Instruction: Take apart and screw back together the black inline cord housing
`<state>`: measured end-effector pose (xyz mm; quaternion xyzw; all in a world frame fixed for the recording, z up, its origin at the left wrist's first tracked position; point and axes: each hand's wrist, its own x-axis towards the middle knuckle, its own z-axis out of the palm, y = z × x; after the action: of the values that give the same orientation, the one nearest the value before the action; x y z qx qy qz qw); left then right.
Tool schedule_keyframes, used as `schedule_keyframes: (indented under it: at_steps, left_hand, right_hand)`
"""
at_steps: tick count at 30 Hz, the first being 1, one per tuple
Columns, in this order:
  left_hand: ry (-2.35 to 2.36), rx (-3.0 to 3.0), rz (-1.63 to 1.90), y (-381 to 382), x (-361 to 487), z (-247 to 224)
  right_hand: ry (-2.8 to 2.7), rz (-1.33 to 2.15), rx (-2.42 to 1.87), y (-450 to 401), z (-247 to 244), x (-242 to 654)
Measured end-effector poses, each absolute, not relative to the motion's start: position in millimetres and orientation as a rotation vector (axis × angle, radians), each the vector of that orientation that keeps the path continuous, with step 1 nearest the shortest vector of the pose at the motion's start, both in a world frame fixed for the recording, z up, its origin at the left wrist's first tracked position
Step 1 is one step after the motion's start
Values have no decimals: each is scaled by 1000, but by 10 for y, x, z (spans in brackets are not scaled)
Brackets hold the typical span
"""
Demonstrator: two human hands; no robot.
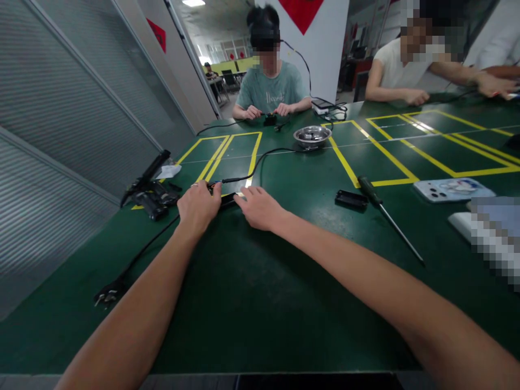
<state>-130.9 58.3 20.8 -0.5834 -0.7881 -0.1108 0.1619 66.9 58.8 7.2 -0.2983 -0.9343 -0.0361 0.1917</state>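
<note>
My left hand (197,208) is closed around a black cabled part, mostly hidden by the fingers, with a bit of coloured wire showing by the fingertips. From it a black cord (264,157) runs off toward the metal bowl, and another length leads down to a two-pin plug (109,292) at lower left. My right hand (262,208) has its thumb and fingers at the right end of a black plastic case (228,200) lying between both hands. A similar black case piece (351,199) sits apart on the right, beside a screwdriver (369,189).
On the green table (260,303) a metal bowl (312,136) stands ahead. Black plastic parts (152,200) are heaped at left by the partition. A phone (454,189) lies at right. A person (272,89) handles a black part opposite; another person (406,70) sits at far right.
</note>
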Motion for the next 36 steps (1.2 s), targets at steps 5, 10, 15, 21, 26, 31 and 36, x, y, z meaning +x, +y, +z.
schedule_keyframes:
  at_steps: [5,10,15,21,26,31,36]
  left_hand:
    - [-2206,-1635,-288,568,-1188,203]
    - [-2205,-1706,-288,527,-1084,213]
    - [-2115,-1868,-280,473,-922,214]
    - [-1914,-2212,-254,338,-605,165]
    - [-1546,-2611,-302,266,-466,82]
    - [-1463,-2627,-294,219,-408,101]
    - [-1420,-2593,-303,167,-344,152]
  right_hand:
    - [-2599,0,-930,792,-92,163]
    - [-2623,0,-967,865,-114,436]
    - [-2634,-50,-997,720,5,1197]
    - [-2609,7,-983,173,7,2091]
    - [-2521,203,-1003,-166,-6,2392]
    - [-2574,200,-935,-197,110,2422]
    - [-2532,105,-979,-187,163,2497]
